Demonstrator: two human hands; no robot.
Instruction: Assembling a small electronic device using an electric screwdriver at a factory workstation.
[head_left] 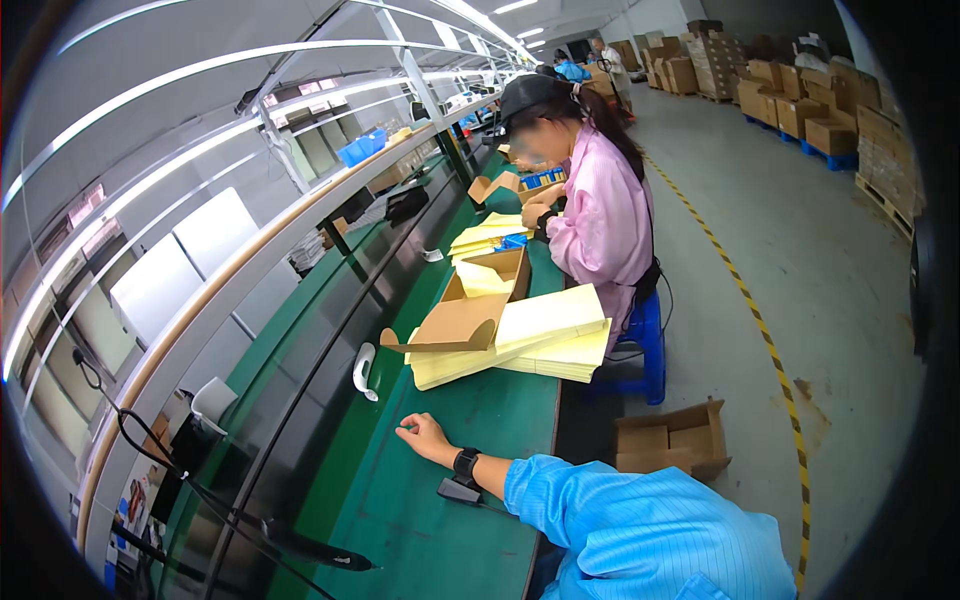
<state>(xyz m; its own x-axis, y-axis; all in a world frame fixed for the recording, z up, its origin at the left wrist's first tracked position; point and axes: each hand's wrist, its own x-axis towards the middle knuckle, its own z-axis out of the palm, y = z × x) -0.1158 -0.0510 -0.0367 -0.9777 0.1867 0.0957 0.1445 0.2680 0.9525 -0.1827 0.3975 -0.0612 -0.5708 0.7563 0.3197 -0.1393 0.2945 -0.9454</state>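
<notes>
My one visible hand (425, 437), the left by my judgement, rested on the green bench (470, 400), fingers loosely curled and holding nothing; the other hand was out of view. The nearest work, a stack of yellow sheets (520, 345) bearing an open cardboard box (465, 315), lay just beyond. I judged a flat, two-sided lift best for taking one sheet cleanly. A white handheld scanner (364, 370) lay nearby.

One of the hands (424, 436), loosely curled

Green worktop (470, 420), pale yellow sheet stack (540, 340), brown cardboard box (470, 300), blue sleeve (640, 520), co-worker's pink coat (600, 220).
</notes>
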